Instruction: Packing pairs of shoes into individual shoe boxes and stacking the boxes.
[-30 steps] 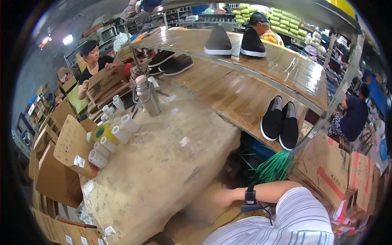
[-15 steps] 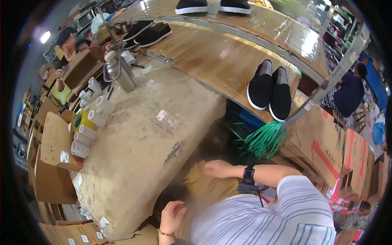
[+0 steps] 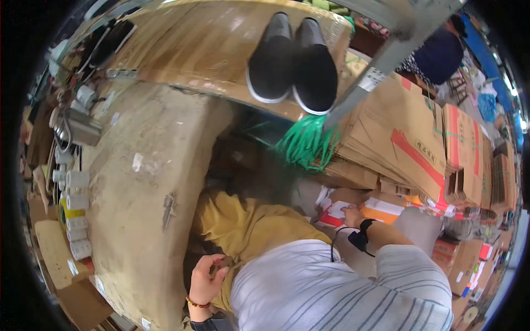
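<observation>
My right hand [image 3: 352,215] reaches down at the right, its fingers bent over the edge of a flat red-and-white packet [image 3: 333,213]. Beside it lies an orange-and-white packet [image 3: 382,210]. My left hand [image 3: 205,280] is raised beside the table edge, thumb and fingers curled together. A small brownish bit shows at its fingertips, too small to name. Under both arms are yellow-brown trousers [image 3: 259,223]. On the wooden shelf [image 3: 193,52] ahead stands a pair of black slip-on shoes [image 3: 292,66] with white soles, apart from both hands.
A paper-covered table [image 3: 138,215] fills the left, with label rolls [image 3: 77,201] and a metal flask [image 3: 83,128] along its far side. Green strapping [image 3: 310,142] hangs by a metal post [image 3: 381,69]. Flattened cartons [image 3: 400,132] are stacked at right; a person [image 3: 436,55] sits beyond.
The view has turned to the right and down. My right hand has moved from above the trousers out to the packets on the right. My left hand stays near the table edge.
</observation>
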Tool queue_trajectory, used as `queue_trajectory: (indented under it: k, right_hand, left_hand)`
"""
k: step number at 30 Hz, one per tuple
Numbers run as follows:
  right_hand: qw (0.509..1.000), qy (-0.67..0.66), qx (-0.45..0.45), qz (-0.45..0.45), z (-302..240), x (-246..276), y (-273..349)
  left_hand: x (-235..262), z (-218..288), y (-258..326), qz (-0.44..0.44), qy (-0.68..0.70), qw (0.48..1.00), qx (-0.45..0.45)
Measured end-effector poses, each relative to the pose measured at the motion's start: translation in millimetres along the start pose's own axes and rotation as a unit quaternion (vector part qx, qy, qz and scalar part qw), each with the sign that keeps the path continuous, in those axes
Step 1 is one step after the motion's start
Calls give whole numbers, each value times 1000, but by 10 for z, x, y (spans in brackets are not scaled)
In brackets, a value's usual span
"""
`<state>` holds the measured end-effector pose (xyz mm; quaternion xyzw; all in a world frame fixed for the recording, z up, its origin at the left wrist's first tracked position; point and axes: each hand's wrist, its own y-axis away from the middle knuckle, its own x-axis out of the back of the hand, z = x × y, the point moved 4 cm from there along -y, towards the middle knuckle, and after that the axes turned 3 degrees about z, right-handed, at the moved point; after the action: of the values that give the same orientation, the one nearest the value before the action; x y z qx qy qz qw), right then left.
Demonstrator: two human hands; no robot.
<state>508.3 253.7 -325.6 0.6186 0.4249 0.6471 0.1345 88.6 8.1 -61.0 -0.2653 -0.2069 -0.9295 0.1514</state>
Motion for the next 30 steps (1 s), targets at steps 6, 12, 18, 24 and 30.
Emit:
queue_trajectory:
  k: [6,12,18,24,30]
  right_hand:
    - [947,-223,94,210,-372,776,328]
    - [726,-597,35,339,-221,1410,397]
    - [232,-914,-56,329,36,1606,503]
    - [141,-943,-74,292,478,1773,339]
    - [140,-931,-112,318,653,2013,306]
  left_hand:
    - [-90,253,-447,-59,-47,994,-81]
    - [-128,770,-715,-96,-75,984,-131]
    - [-60,600,-496,-74,-67,987,-128]
    - [-58,518,-325,-105,-55,980,-158]
    - [98,505,-170,-54,-63,980,-180]
